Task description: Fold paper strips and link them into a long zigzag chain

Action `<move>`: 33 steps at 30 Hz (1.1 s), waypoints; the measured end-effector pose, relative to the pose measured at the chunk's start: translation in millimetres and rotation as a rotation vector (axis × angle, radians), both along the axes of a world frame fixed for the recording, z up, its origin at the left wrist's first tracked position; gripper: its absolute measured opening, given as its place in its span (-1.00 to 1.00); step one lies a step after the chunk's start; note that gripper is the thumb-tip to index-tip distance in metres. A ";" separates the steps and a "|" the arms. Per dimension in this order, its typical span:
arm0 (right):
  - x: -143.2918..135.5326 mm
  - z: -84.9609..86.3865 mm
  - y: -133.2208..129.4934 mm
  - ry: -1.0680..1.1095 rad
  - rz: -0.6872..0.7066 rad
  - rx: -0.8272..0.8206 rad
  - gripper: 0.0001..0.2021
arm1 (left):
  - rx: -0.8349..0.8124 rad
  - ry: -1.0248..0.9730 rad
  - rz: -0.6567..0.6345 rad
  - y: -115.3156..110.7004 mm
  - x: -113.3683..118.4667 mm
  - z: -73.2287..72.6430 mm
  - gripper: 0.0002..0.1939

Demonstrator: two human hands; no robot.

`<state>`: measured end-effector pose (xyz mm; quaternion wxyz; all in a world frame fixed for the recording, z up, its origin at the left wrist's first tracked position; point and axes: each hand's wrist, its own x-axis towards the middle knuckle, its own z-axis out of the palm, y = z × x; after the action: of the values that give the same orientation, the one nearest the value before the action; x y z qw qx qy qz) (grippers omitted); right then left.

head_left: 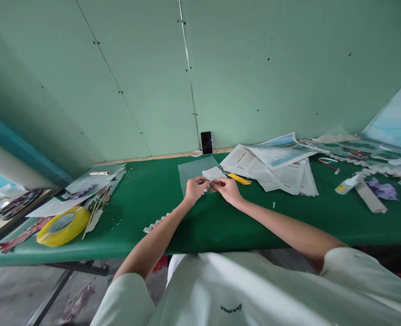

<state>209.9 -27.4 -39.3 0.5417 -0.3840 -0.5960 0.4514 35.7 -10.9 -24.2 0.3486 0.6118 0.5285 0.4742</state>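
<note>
From where I stand, both hands meet over the green table [254,231], its cover smooth with a soft sheen. The left hand [196,188] and the right hand [227,190] have their fingertips drawn in close, pinching a small piece [211,185] between them; it is pale with darker spots, too tiny and blurred for me to say what it's made of. Just behind it lies a flat white slip [213,173], straight-edged, on a thin, see-through sheet [186,170] that lets the green show.

A yellow knife [240,179] sits right beside the right hand, between it and the papers [254,170], which fan out in a loose, overlapping heap with a glossy blue print [278,156] on top. A dark-screened phone [206,142] leans upright against the flat green wall [135,90].

Close to the left forearm is a white strip [152,225] with a stepped, toothed edge, partly hidden by the arm. Farther out on the left, a fat yellow tape roll [79,222] lies flat beside thin wooden sticks [94,210].

Well over on the right are a white bottle [348,184] with a yellow label, a pale flat bar [371,197] and a crumpled purple wad [385,189]. They crowd that end, well apart from the hands.
</note>
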 end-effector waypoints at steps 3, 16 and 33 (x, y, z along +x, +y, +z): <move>1.8 3.7 -2.3 -0.030 0.006 0.025 -0.62 | 0.003 -0.007 -0.024 -1.1 -0.5 1.3 -0.81; 0.7 -0.8 -1.8 -0.070 -0.095 0.123 -0.62 | -0.062 -0.092 -0.091 -6.2 1.1 16.7 -0.82; 4.5 6.1 -4.9 -0.122 -0.056 0.165 -0.71 | 0.078 -0.112 -0.119 -5.3 -1.3 5.7 -0.79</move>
<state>214.4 -32.3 -33.2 0.5468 -0.3814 -0.6520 0.3612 34.4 -16.2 -18.4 0.3808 0.6279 0.4520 0.5064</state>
